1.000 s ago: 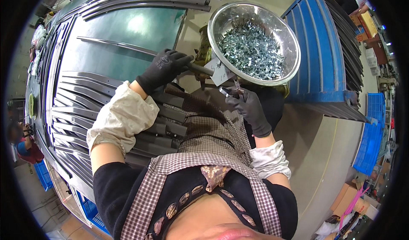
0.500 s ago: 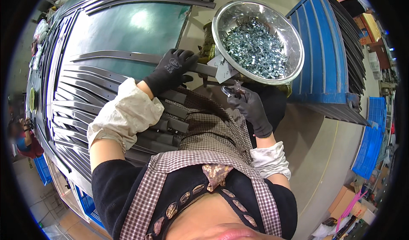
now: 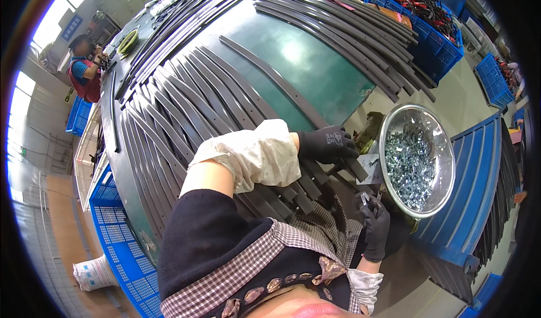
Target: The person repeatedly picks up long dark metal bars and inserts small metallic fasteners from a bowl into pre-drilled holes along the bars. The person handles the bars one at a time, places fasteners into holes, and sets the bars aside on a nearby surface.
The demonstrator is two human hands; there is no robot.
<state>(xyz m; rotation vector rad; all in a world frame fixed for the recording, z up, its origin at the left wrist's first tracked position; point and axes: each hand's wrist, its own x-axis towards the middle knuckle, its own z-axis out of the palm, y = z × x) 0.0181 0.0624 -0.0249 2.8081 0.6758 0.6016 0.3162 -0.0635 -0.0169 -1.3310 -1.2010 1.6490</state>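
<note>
Left gloved hand (image 3: 328, 145): fingers curled around the long dark strip (image 3: 280, 82), whose near end juts past them.
Right gloved hand (image 3: 375, 230): fingertips pinched on a small shiny clip (image 3: 365, 197), beside the steel basin (image 3: 451, 168).

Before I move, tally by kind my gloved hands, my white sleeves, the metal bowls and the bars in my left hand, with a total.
Gloved hands: 2
White sleeves: 2
Metal bowl: 1
Held bar: 1
Total: 6
</note>
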